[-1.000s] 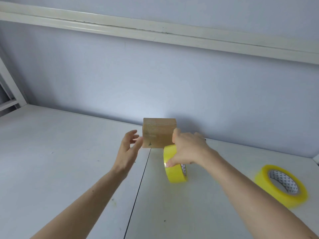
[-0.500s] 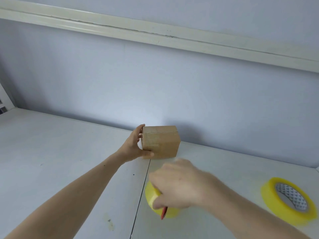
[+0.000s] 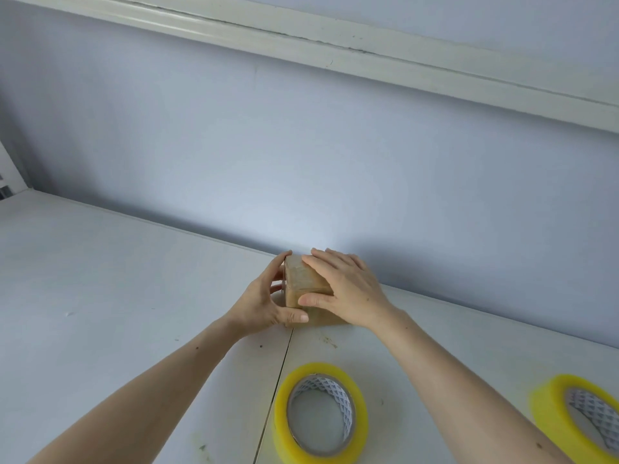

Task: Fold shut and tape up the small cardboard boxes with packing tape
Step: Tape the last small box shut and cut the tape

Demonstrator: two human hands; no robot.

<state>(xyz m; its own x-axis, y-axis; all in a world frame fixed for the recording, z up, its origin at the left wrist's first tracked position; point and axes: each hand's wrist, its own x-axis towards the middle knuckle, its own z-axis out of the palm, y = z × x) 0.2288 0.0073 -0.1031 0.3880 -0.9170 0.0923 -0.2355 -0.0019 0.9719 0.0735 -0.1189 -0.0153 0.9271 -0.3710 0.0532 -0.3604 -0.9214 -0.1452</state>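
Observation:
A small brown cardboard box point(image 3: 303, 283) stands shut on the white table point(image 3: 100, 279) close to the back wall, its top shiny with tape. My left hand point(image 3: 264, 303) grips its left side, thumb across the front lower edge and fingers behind. My right hand point(image 3: 345, 289) lies over the top and right side, fingers spread flat and the thumb pressing the front face. A yellow roll of packing tape point(image 3: 320, 415) lies flat on the table nearer to me, free of both hands.
A second yellow tape roll point(image 3: 576, 416) lies at the right edge of view. A seam point(image 3: 278, 380) between two table panels runs from the box toward me. The grey wall point(image 3: 301, 162) rises right behind the box.
My right hand has put the tape roll down flat on the table and moved up onto the box. My left hand keeps its hold on the box's left side.

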